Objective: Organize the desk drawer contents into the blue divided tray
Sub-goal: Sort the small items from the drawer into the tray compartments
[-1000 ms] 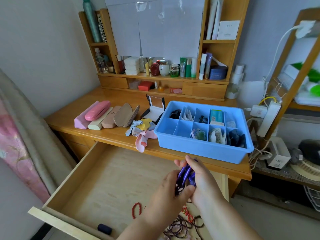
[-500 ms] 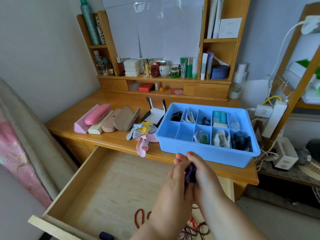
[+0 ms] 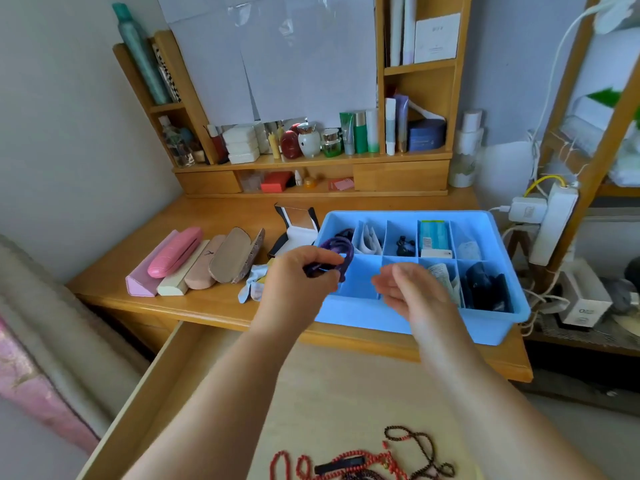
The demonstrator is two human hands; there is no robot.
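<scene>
— What's different from a second ago?
— The hands have parted. Both were pressed together around the purple band above the drawer; now only the left hand pinches the purple band, raised over the blue tray's left end.
— And the other?
— The right hand has let go, fingers loose, hovering over the tray's front compartments.
</scene>
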